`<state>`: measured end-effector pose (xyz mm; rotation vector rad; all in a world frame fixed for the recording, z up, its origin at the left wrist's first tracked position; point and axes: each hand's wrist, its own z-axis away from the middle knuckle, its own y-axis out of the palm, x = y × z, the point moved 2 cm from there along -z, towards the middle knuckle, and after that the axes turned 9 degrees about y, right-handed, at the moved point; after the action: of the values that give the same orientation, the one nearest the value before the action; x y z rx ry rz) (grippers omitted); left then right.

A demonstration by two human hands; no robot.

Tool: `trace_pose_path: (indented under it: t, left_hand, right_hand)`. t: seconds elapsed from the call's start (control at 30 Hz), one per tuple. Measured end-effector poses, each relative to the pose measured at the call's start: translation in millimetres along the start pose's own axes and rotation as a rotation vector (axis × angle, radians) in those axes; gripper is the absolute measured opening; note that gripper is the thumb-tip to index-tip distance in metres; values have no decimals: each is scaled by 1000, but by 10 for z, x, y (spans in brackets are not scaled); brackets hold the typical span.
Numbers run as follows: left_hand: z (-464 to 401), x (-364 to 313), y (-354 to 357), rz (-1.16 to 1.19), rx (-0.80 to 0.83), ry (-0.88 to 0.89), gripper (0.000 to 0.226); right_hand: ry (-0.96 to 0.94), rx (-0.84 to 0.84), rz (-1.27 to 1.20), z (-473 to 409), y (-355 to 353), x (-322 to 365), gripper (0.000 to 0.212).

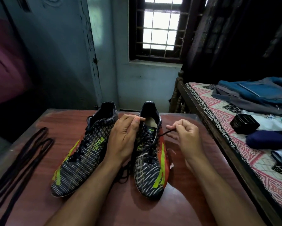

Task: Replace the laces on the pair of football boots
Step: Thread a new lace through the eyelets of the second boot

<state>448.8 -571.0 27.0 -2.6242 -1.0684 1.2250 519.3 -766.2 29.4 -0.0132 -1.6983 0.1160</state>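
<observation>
two bare forearms reach in from the bottom edge over a reddish wooden table (182, 190). the pair of boots stands side by side in the middle of it, toes toward the camera, heels toward the far wall. the right boot (150, 162) is dark with pale dashes, a lime stripe near the toe and an orange outer side; its black lace (163, 134) runs out of an upper eyelet, taut, to the right hand (183, 136), which pinches the lace end between thumb and forefinger, other fingers curled. the left hand (125, 136) lies over the inner side of that boot, thumb and fingertips closed on the collar edge at the opening. between the two boots, under the left wrist, a loose tangle of black lace lies on the wood. the left boot (86, 152) is angled slightly outward, its lace threaded through its eyelets. well to the left, near the table edge, spare black laces (22, 160) lie in long loops. to the right stands a bed (234, 144) with a patterned pink cover, a blue-grey backpack (254, 93) and a small black box (244, 123) on it. a barred window (159, 25) is in the far wall.
</observation>
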Motion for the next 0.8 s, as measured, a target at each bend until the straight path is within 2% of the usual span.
trace_pose_path:
  t: [0.1, 0.2, 0.23, 0.27, 0.33, 0.4, 0.43, 0.47, 0.53, 0.6, 0.67, 0.73, 0.8]
  left_hand:
    - [-2, 12, -1, 35, -17, -11, 43]
    - [-3, 4, -9, 53, -19, -8, 43]
    - [-4, -1, -12, 51, -19, -5, 43]
    - [-7, 0, -13, 51, -21, -2, 44]
    - [-13, 1, -12, 51, -23, -3, 44]
    - [-9, 6, -10, 54, -27, 4, 44]
    - [-6, 8, -10, 57, -30, 7, 44]
    - [-5, 14, -11, 58, -30, 6, 44]
    - [-3, 23, -14, 63, -27, -2, 43]
    - [-1, 26, -19, 71, -33, -9, 43]
    - [-6, 28, -17, 65, -32, -9, 42]
    - [-9, 25, -15, 60, -27, -5, 42]
    - [-7, 17, -15, 56, -24, -3, 41]
  right_hand:
    - [223, 218, -604, 92, 59, 169, 30]
    - [258, 147, -723, 101, -41, 254, 29]
    - [227, 102, -676, 89, -87, 271, 27]
    - [145, 50, -523, 72, -138, 275, 22]
    - [-137, 29, 19, 45, -205, 266, 11]
    - [-309, 136, 571, 50, -130, 166, 21]
    - [-329, 196, 710, 69, -68, 118, 26]
    - [-328, 239, 737, 84, -13, 85, 28]
    - [-383, 188, 696, 55, 33, 46, 34]
    - [-346, 12, 524, -18, -31, 49, 37]
    - [-150, -135, 121, -98, -116, 67, 34]
    - [86, -126, -375, -93, -101, 90, 26]
    - [223, -88, -678, -52, -78, 139, 24]
